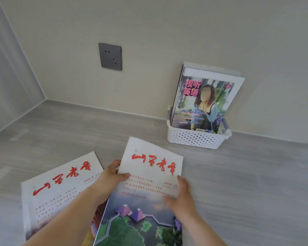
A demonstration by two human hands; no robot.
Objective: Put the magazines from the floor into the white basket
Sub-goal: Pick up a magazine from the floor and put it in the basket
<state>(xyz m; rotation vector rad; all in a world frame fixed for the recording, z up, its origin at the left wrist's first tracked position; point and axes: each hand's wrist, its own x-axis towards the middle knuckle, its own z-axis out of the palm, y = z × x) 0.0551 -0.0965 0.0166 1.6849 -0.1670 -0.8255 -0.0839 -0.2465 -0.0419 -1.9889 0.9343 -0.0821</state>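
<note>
Both hands' fingers clamped on magazine (149, 189), left hand (108, 181), right hand (182, 197), long axis toward wall

In front of me a dark grey wall socket (110, 56) sits flush in the pale beige wall (167, 32). Below it a light skirting strip (103, 109) runs along the grey wood-look floor (247, 174) toward the left corner.

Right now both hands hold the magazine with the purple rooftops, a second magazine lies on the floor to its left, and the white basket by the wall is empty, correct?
Not quite: in the head view the white basket already holds upright magazines. Otherwise correct: left hand and right hand hold the rooftop magazine; the second magazine lies left.
</note>
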